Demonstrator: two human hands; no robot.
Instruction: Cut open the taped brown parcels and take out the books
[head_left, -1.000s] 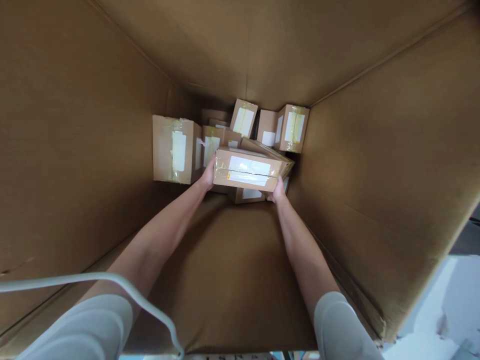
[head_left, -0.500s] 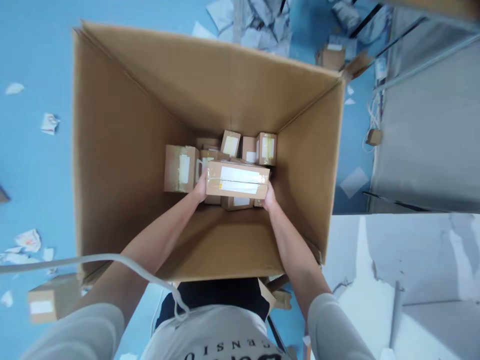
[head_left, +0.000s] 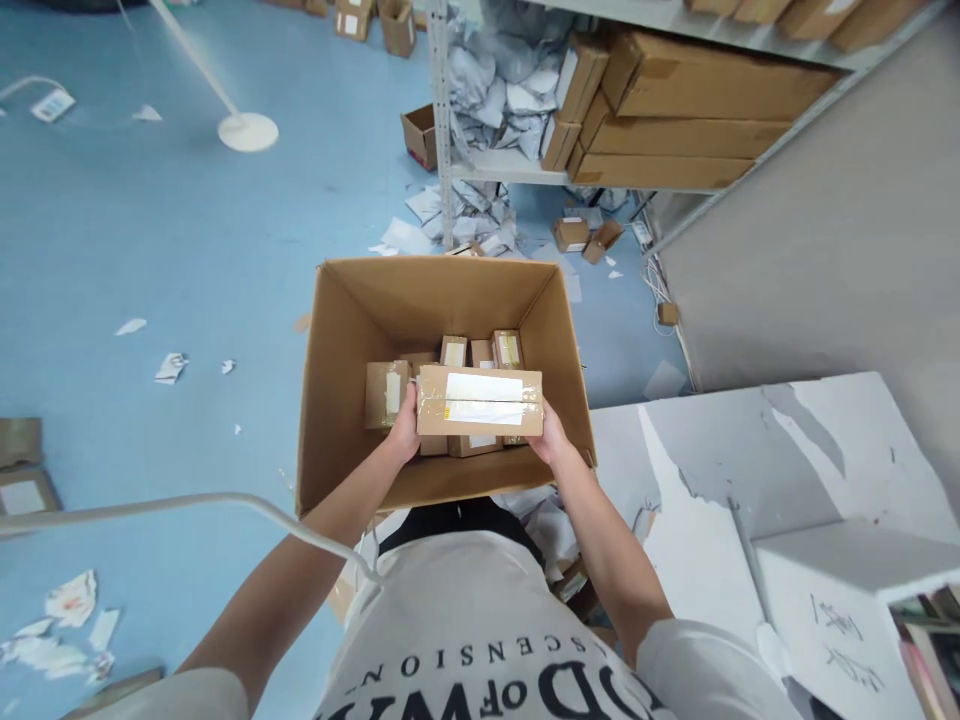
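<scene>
In the head view, the parcel (head_left: 480, 402) is held level across the mouth of the carton (head_left: 330, 400), in front of the person's body; how high it stands against the carton's rim I cannot tell. The left hand (head_left: 406, 425) grips its left end and the right hand (head_left: 550, 435) its lower right corner, so it is pinched between the two; most of the fingers are hidden behind or under it. The parcel's upward side has a white label split by a seam, with a small yellow mark at the lower left and shiny tape at the ends. Down in the carton, smaller boxes show around it: one on the left (head_left: 376, 395), near the left hand, two labelled ones at the back (head_left: 454, 352) (head_left: 507, 348), and another just past the parcel's near edge (head_left: 475, 445). A white cord (head_left: 247, 500) crosses the left forearm and reaches the lettered shirt (head_left: 465, 600). Beyond the carton, a rack (head_left: 517, 172) bears grey bags (head_left: 491, 95) and long boxes (head_left: 697, 112). Paper scraps (head_left: 71, 600) lie on the blue floor (head_left: 225, 260), where a round white base (head_left: 248, 132) carries a pole. White panels (head_left: 750, 480) stand at the right.
</scene>
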